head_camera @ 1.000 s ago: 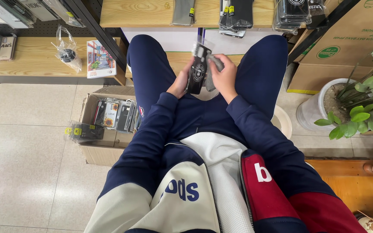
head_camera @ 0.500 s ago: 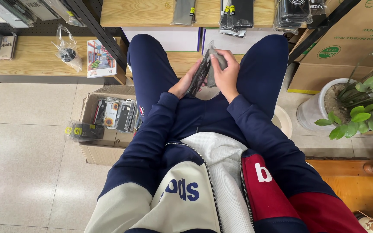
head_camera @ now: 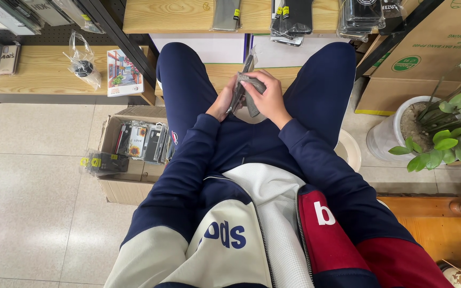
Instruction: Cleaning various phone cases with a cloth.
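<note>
Nearest to the viewer is the seated person's zipped jacket, navy with a white mesh panel and a red one, and both navy sleeves run forward to the lap between the spread knees. There the left hand [head_camera: 223, 101] and the right hand [head_camera: 269, 98] meet around a thin, dark grey phone case in a clear plastic sleeve [head_camera: 246, 85]. It stands almost on edge, tilted, its top corner poking up above the knuckles. The left fingers are curled under its near-left side; the right fingers [head_camera: 256, 82] are folded over its upper face, closed on the wrapper, with the thumb hidden behind.

The pack looks light and flat, stiff enough to keep its shape, but the glossy film is probably slippery and crinkles easily. A hold by the long edges, thumb on one face and fingers on the other, seems safest; a pinch on the loose film at the top would likely let the case slide inside it.

To the left, on the tiled floor, sits an open brown cardboard box [head_camera: 114, 184] with more packaged cases standing in a row, and one dark packet [head_camera: 102, 161] resting on its left flap. On the right stands a white pot with a green leafy plant [head_camera: 444, 133]. Farther off, light wooden shelves [head_camera: 177, 16] carry hanging dark cases, a small bagged item and a colourful printed card [head_camera: 124, 72].
</note>
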